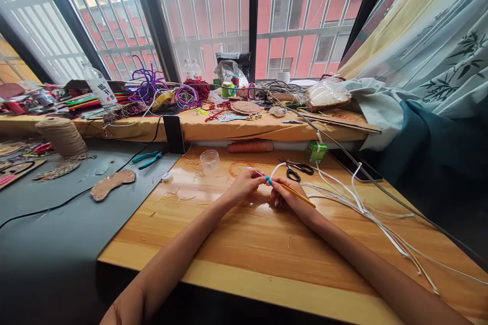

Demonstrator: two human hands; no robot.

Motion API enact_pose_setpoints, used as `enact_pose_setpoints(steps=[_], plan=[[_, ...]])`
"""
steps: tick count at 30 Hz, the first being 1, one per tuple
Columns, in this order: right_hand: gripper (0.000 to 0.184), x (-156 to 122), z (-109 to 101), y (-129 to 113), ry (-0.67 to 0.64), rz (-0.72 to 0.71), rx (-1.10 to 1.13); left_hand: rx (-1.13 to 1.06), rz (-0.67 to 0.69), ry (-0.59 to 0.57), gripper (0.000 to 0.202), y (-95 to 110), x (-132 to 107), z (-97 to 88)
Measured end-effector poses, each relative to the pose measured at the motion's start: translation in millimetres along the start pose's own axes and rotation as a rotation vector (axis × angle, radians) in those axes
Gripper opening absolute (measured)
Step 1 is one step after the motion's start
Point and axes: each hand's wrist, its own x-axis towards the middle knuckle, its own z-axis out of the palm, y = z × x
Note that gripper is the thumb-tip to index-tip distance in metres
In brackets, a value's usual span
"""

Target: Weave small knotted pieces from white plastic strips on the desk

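My left hand (247,185) is closed in a pinch over the wooden table, its fingertips meeting those of my right hand. A small piece of white cord (277,168) sticks up in an arc from between the fingertips; the rest of it is mostly hidden. My right hand (286,194) is closed around a slim golden crochet hook (299,195), whose shaft lies back across the hand. Its working tip is hidden by the fingers. Both thumbs show bright blue nails. Just beyond my right hand lie black-handled scissors (293,174).
White cords (358,205) trail across the table's right side. Behind my hands are a clear plastic tub (210,161), an orange thread spool (250,147) and a green box (317,152). Teal pliers (147,159) and a twine cone (62,137) stand left. A cluttered ledge (229,129) runs behind.
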Motion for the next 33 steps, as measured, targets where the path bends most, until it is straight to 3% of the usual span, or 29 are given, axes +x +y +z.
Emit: enact_pose_setpoints(steps=[15, 21, 33], plan=[[0.032, 2.9, -1.6, 5.4, -0.018, 0.002, -0.029, -0.005, 0.065, 0.009, 0.031, -1.6, -0.9, 2.4], [0.029, 2.4, -1.4, 3.4, -0.023, 0.057, 0.054, 0.049, 0.100, 0.024, 0.028, -4.3, -1.6, 3.6], [0.026, 1.0, -0.5, 0.2, 0.043, 0.067, 0.142, -0.059, -0.013, -0.001, 0.030, 2.6, -2.4, 3.0]])
